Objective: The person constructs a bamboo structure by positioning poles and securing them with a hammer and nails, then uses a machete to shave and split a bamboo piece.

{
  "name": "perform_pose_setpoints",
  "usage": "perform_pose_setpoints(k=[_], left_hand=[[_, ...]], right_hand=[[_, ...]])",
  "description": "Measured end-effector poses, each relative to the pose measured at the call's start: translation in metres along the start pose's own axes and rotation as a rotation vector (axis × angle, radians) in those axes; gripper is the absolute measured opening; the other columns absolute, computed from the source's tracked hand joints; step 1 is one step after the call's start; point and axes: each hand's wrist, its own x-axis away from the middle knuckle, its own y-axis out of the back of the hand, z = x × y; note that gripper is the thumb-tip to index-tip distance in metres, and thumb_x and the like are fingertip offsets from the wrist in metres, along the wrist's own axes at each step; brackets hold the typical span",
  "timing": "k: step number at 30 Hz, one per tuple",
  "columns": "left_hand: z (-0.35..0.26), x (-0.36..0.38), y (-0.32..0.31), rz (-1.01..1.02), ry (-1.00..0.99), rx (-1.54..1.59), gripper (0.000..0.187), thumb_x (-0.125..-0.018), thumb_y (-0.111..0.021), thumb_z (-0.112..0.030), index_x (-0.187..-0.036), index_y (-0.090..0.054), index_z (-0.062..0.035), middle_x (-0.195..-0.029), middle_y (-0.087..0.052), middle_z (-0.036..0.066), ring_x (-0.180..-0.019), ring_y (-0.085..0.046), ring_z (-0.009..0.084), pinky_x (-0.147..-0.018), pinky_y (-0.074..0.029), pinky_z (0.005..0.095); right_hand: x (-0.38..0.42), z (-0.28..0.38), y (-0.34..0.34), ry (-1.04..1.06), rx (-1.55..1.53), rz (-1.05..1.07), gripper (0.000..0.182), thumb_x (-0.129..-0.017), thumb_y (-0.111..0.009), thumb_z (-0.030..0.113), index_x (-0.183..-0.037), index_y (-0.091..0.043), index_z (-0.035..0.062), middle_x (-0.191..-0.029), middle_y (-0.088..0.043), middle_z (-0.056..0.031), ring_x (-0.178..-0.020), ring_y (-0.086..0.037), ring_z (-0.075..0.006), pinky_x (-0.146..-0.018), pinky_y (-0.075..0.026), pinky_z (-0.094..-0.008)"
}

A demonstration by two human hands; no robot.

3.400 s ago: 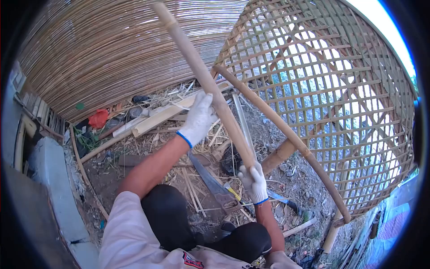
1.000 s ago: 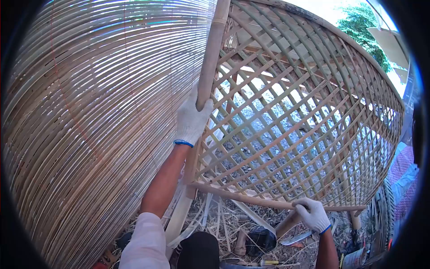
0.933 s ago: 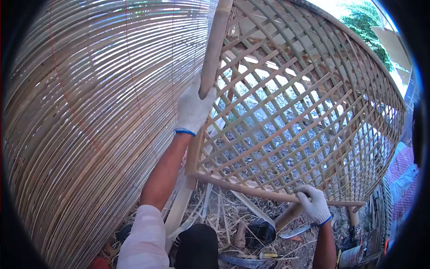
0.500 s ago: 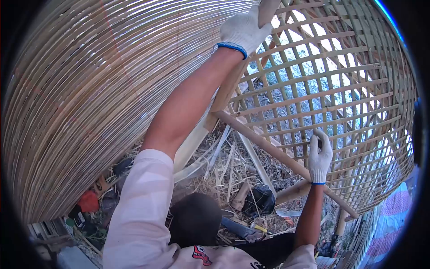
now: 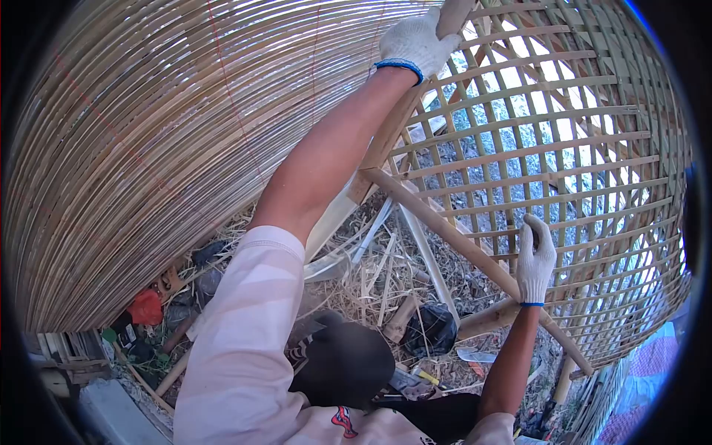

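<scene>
My left hand (image 5: pixel 417 46), in a white knit glove with a blue cuff, is closed round the upper part of a bamboo post (image 5: pixel 454 16). Beside it on the right rises an open lattice of woven bamboo strips (image 5: pixel 512 141). In front of that lattice is my right hand (image 5: pixel 535 263), also gloved, with thumb and fingertips curled together as in a pinch. Whatever lies between those fingertips cannot be made out. A slanting bamboo pole (image 5: pixel 452 233) passes just left of the right hand and runs down behind its wrist.
A large curved screen of thin bamboo slats (image 5: pixel 148 156) fills the left. Shavings and split strips (image 5: pixel 371 267) litter the ground, with a black plastic bag (image 5: pixel 430 330), a red item (image 5: pixel 145 306) and a yellow-handled tool (image 5: pixel 428 376). A striped sheet (image 5: pixel 641 386) lies lower right.
The view has shifted slightly, so the slat screen sits higher at left. Both hands appear a little farther right, in much the same poses against the post and lattice.
</scene>
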Motion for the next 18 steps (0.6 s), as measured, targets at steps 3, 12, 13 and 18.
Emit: perform_pose_setpoints(k=[3, 12, 13, 18], left_hand=[[-0.003, 0.002, 0.004, 0.026, 0.019, 0.039, 0.064, -0.093, -0.063, -0.058, -0.138, -0.064, -0.0118, -0.115, -0.075, 0.022, -0.107, -0.073, 0.0379, -0.092, -0.058, 0.0532], [-0.004, 0.003, 0.026, 0.121, -0.003, 0.144, 0.078, -0.091, -0.069, -0.058, -0.15, -0.053, -0.0081, -0.118, -0.07, 0.026, -0.108, -0.068, 0.042, -0.092, -0.054, 0.0518], [-0.004, 0.004, 0.028, 0.127, -0.002, 0.13, 0.079, -0.092, -0.069, -0.058, -0.151, -0.051, -0.0078, -0.119, -0.07, 0.026, -0.108, -0.068, 0.0415, -0.092, -0.054, 0.0516], [-0.002, 0.009, 0.023, 0.11, -0.063, 0.108, 0.08, -0.098, -0.064, -0.054, -0.159, -0.042, -0.0077, -0.123, -0.066, 0.027, -0.113, -0.067, 0.0401, -0.097, -0.054, 0.0495]], right_hand=[[0.0, 0.006, 0.0, -0.035, -0.015, -0.001, 0.025, -0.104, -0.061, 0.013, -0.121, -0.069, -0.0035, -0.112, -0.074, -0.0135, -0.104, -0.07, -0.0188, -0.092, -0.054, -0.0339], [-0.001, 0.01, 0.001, -0.031, -0.038, -0.066, 0.021, -0.099, -0.066, 0.011, -0.115, -0.071, -0.0022, -0.102, -0.074, -0.0162, -0.093, -0.074, -0.0217, -0.085, -0.056, -0.0345], [-0.001, 0.007, 0.0, -0.026, -0.037, -0.076, 0.021, -0.099, -0.066, 0.011, -0.114, -0.071, -0.0022, -0.102, -0.074, -0.0161, -0.092, -0.074, -0.0216, -0.085, -0.056, -0.0344], [0.0, 0.005, -0.003, -0.017, -0.032, -0.094, 0.019, -0.099, -0.066, 0.011, -0.112, -0.072, -0.0019, -0.101, -0.074, -0.0154, -0.089, -0.074, -0.0213, -0.083, -0.056, -0.0338]])
